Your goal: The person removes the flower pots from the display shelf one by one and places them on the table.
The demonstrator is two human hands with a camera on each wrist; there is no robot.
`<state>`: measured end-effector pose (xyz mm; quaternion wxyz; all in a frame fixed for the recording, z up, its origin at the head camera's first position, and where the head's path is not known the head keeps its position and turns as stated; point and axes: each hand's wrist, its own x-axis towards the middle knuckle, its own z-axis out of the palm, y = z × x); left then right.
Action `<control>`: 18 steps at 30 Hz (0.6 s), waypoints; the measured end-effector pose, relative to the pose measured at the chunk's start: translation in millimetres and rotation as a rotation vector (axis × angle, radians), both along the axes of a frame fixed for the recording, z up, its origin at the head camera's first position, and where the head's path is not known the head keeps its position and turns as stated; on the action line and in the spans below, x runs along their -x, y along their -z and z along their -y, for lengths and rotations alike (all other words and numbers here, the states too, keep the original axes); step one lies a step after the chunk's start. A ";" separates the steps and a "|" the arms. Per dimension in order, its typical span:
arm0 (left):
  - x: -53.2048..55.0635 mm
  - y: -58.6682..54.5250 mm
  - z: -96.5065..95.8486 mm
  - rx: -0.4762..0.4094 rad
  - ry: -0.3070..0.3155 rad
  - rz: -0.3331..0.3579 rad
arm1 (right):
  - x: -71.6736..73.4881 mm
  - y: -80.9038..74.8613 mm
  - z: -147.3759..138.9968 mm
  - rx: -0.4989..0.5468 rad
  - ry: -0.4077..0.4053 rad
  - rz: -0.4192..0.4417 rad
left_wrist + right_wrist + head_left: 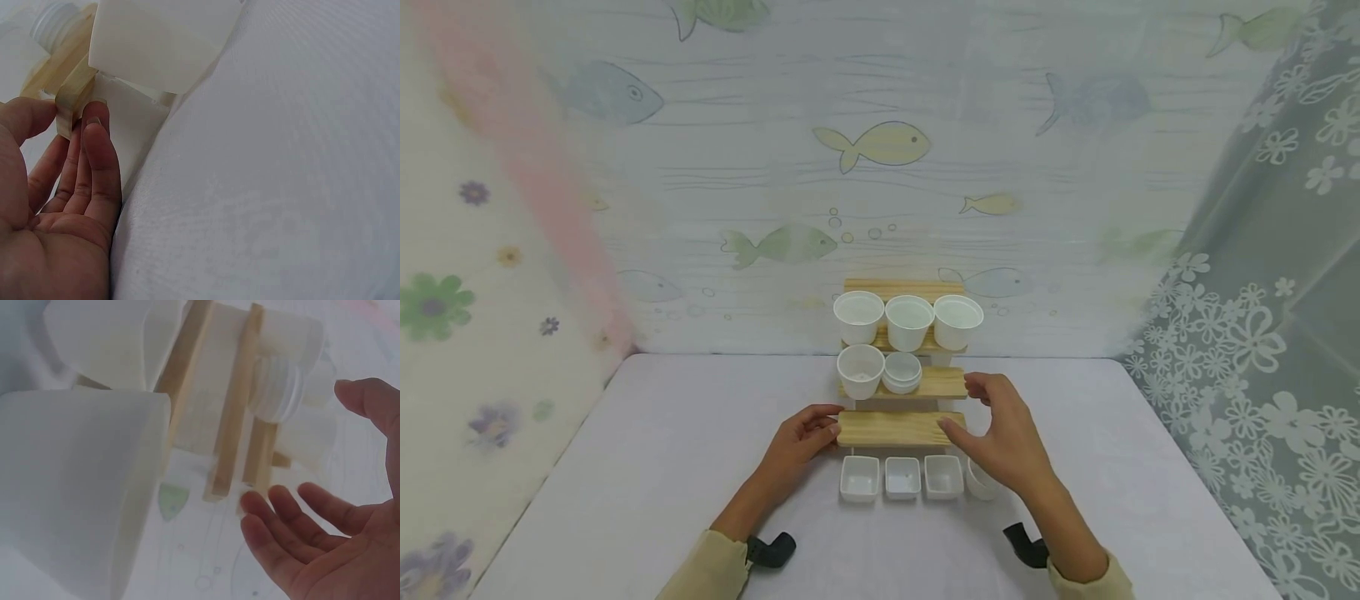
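Observation:
My left hand [803, 435] is at the left end of the lowest wooden board [887, 429] of a tiered display stand. In the left wrist view, its thumb and fingers pinch the board's end [74, 103]. On the right, my right hand [1003, 425] is by the stand's right side, fingers spread and nothing between them in the right wrist view. A white cup [861, 372] and small stacked white dishes [902, 372] sit on the board above. Three white cups, the middle one [909, 322] among them, stand on the tier higher up.
Along the stand's front, white square bowls [860, 479] stand in a row on the white tabletop [625, 483]. A rounded white bowl [981, 482] at the row's right end is partly hidden by my right hand. Behind rises a fish-patterned curtain [880, 217].

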<state>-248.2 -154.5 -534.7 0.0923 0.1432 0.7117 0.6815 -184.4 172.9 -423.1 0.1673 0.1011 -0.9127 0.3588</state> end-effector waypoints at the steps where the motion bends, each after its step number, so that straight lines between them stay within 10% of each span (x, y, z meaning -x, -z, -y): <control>1: -1.4 -0.5 -0.3 0.001 -0.003 0.001 | 0.2 -0.5 0.8 0.003 -0.002 -0.003; 18: -18.8 -1.9 -5.7 -0.005 -0.017 -0.011 | 4.0 -2.9 11.2 0.064 -0.034 -0.033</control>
